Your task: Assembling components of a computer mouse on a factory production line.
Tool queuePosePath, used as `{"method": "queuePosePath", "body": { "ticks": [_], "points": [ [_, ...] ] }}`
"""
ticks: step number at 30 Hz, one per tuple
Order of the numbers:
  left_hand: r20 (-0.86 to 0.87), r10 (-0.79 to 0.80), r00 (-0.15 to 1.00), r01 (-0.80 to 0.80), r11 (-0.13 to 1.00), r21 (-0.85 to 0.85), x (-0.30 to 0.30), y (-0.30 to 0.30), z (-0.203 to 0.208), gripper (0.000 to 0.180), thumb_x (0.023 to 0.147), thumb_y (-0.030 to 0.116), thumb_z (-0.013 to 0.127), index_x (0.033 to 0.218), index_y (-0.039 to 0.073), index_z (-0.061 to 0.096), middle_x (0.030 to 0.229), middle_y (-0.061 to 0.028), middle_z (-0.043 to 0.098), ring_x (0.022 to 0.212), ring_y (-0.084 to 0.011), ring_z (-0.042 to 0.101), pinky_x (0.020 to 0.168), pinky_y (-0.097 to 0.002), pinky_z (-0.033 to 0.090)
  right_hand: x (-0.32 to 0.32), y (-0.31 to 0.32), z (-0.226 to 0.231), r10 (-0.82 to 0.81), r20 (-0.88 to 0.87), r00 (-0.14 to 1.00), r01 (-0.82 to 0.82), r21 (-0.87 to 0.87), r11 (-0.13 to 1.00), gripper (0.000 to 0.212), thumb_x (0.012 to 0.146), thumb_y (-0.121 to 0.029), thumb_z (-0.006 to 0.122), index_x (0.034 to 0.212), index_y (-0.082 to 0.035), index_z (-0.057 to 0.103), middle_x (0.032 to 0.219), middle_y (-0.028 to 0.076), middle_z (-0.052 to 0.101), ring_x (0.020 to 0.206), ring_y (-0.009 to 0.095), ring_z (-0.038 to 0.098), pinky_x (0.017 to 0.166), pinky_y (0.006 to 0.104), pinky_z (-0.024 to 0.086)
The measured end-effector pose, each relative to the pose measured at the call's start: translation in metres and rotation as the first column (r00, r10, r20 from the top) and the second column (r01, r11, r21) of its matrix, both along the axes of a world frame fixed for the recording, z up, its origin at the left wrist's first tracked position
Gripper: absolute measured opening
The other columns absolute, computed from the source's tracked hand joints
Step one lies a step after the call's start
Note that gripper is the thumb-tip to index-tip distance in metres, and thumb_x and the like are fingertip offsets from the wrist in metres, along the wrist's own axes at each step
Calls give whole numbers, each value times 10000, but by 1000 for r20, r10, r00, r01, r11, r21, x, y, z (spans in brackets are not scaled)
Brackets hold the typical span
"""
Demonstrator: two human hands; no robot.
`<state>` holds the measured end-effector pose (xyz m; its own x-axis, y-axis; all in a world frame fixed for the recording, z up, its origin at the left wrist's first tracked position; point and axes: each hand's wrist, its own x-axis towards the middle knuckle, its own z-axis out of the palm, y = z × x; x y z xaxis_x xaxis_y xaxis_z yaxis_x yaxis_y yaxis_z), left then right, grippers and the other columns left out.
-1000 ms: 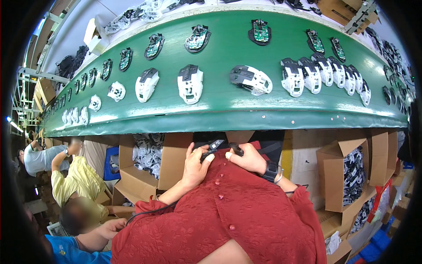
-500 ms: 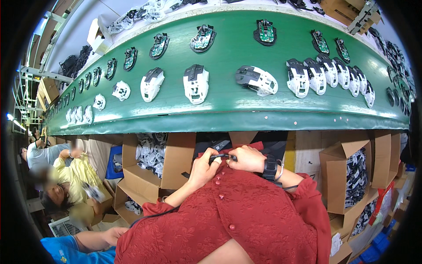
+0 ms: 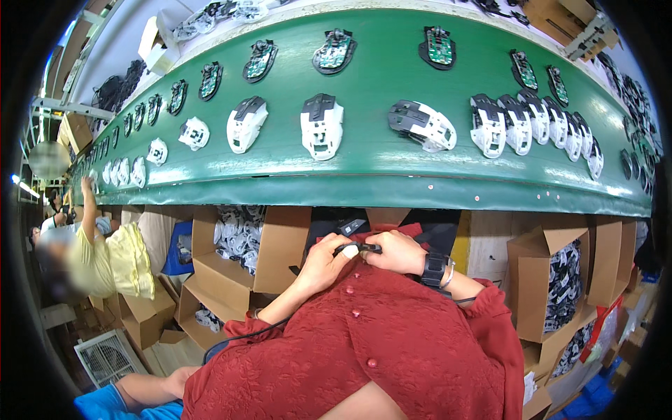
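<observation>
My left hand (image 3: pixel 322 266) and my right hand (image 3: pixel 397 252) meet in front of my waist, below the edge of the green bench. Both have their fingers pinched on a small, narrow black piece (image 3: pixel 360 247), held level between them. The fingers cover much of it, so its exact kind does not show. A wide black band (image 3: pixel 434 269) goes round my right wrist. A thin black cord (image 3: pixel 260 335) runs along my left forearm.
Black-and-white mouse shells (image 3: pixel 322 127) and green circuit boards on black bases (image 3: pixel 334 51) line the green bench (image 3: pixel 378 161). Cardboard boxes of parts (image 3: pixel 282 248) stand below. A person in yellow (image 3: pixel 129 259) reaches to the bench; a blue-sleeved arm (image 3: pixel 143 390) is close at left.
The person in yellow has straightened and put an arm out to the bench. My view has shifted slightly; my hands keep their pinch on the black piece.
</observation>
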<state>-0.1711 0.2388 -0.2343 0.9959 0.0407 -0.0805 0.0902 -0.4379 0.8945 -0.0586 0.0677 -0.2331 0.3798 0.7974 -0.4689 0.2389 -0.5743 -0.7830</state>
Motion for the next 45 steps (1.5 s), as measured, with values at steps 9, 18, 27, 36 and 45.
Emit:
{"method": "queuePosePath", "body": {
  "ticks": [9, 18, 27, 36, 45],
  "points": [
    [-656, 231, 718, -672, 474, -569, -5, 61, 22, 389, 948, 416, 482, 840, 52, 565, 523, -19, 473, 428, -94, 415, 450, -239, 373, -1, 0, -9, -115, -200, 973, 129, 58, 990, 318, 815, -338, 592, 794, -26, 651, 645, 146, 587, 611, 268, 590, 606, 379, 446],
    [-785, -32, 619, -695, 444, -566, 10, 35, 13, 542, 889, 595, 460, 771, 72, 543, 494, -5, 407, 379, -87, 324, 377, -249, 252, -8, 15, 0, -215, -413, 885, 320, 204, 925, 245, 826, -247, 684, 879, -11, 639, 763, 6, 621, 730, 81, 532, 698, 263, 451],
    [-692, 16, 722, -403, 822, -402, 24, -2, 7, 274, 981, 263, 439, 1035, 17, 549, 736, 1, 536, 578, -61, 475, 483, -218, 389, -20, 15, -16, -298, -226, 927, 353, 265, 897, 408, 750, -361, 736, 938, -22, 608, 755, 64, 617, 671, 135, 560, 643, 298, 460],
    [-521, 110, 846, -272, 930, -245, 4, 7, -5, 277, 949, 252, 504, 819, 7, 510, 694, -53, 558, 644, -111, 535, 600, -313, 470, -21, 18, -32, -210, -362, 908, 313, 254, 915, 316, 840, -270, 622, 724, 23, 598, 557, 46, 527, 538, 109, 464, 529, 314, 404],
    [-350, -50, 936, 88, 992, 95, -11, 13, 17, 354, 796, 255, 703, 1028, 16, 583, 877, -116, 582, 799, -220, 619, 720, -376, 502, -22, 26, -32, -298, -532, 793, 432, 145, 890, 278, 836, -250, 601, 723, 2, 636, 588, 1, 539, 568, 82, 471, 533, 282, 385]
  ]
}}
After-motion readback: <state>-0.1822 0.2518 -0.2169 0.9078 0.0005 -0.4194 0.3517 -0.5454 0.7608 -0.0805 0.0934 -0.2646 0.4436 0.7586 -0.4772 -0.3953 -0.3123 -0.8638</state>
